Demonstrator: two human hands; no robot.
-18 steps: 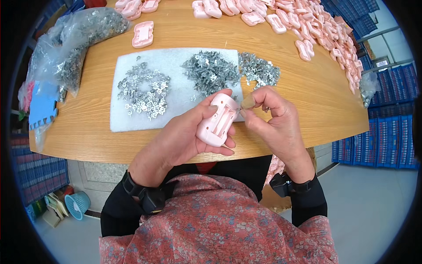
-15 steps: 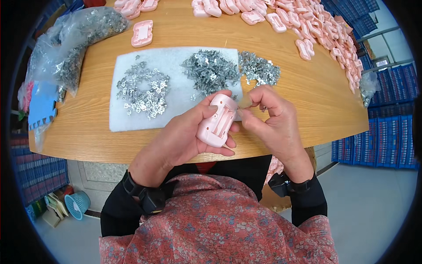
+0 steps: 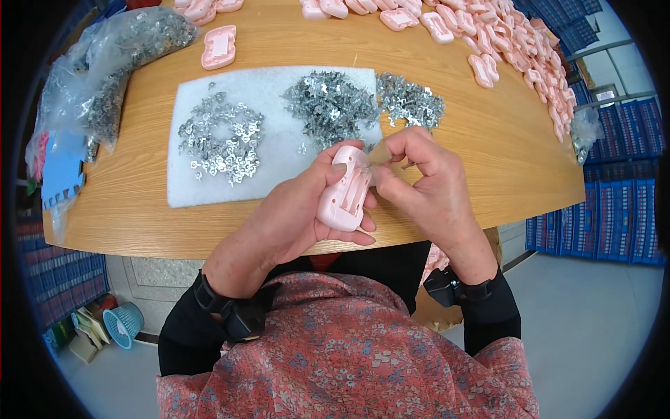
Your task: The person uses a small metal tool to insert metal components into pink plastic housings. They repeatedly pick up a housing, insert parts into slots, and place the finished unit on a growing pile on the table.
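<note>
My left hand (image 3: 296, 202) is wrapped round a pink plastic shell (image 3: 340, 206) with a rectangular slot, thumb on its face and fingers beneath. My right hand (image 3: 427, 171) is closed in a pinch at the shell's upper right, by the end of the slot. What the pinch holds is too small to make out. Beyond my hands lies a white foam sheet (image 3: 276, 167) bearing a loose cluster of shiny metal clips (image 3: 241, 164) on its left and a denser heap of metal clips (image 3: 333, 105) on its right.
More metal pieces (image 3: 412, 101) lie on the wooden table (image 3: 513, 167) right of the foam. A large pile of pink shells (image 3: 516, 52) covers the far right, and a single shell (image 3: 219, 47) lies behind the foam. A clear bag of metal parts (image 3: 112, 70) sits at the left.
My right hand has moved slightly left, bringing the pinch over the shell's slot end. The left hand still holds the shell. The view has shifted a little.
</note>
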